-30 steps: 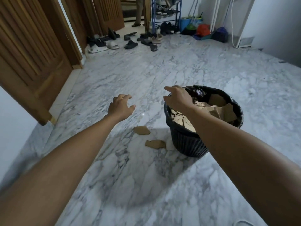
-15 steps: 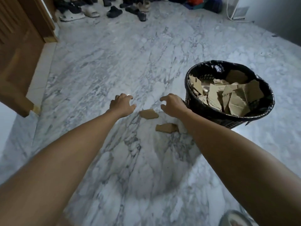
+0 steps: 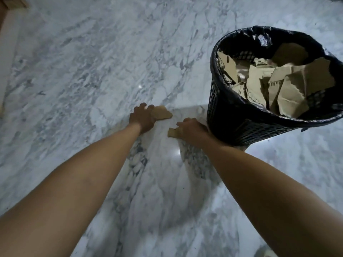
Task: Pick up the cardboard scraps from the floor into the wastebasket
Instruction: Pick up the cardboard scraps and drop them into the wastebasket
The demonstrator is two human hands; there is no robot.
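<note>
Both bare arms reached down to the grey-veined white marble floor (image 3: 78,75), where two loose scraps lay just left of the black mesh plastic wastebasket (image 3: 239,125). The left hand (image 3: 142,117) was down on the farther, rounded tan cardboard scrap (image 3: 162,113), its fingers curled over the scrap's left edge and touching it; whether they had actually pinched it or only rested on it could not be told. The right hand (image 3: 192,129) lay knuckles up over the nearer, smaller tan cardboard scrap (image 3: 171,132), covering most of it so that only its left corner showed; its fingers were bent down toward the piece, but the hold itself was hidden under the hand, so a firm grasp could not be confirmed. Both scraps appeared to be flat on the floor, near each other but apart. The right wrist sat just beside the wastebasket's lower wall. The wastebasket, lined with a glossy black plastic bag (image 3: 263,38), stood upright and held a heap of torn brown cardboard pieces (image 3: 285,82) that rose close to its rim.
</note>
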